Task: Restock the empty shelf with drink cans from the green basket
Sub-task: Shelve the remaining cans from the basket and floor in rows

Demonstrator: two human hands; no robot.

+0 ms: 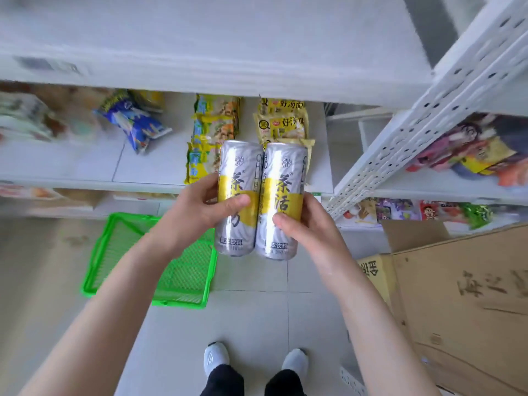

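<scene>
Left hand (205, 208) grips left can (240, 167), right hand (304, 224) right can (285, 172) (sides touching).

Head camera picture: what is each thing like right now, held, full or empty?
left can, upright, gripped by left hand
right can, upright, gripped by right hand
green basket, on floor, no cans visible inside
top shelf, bare
cardboard box, flaps open
</scene>
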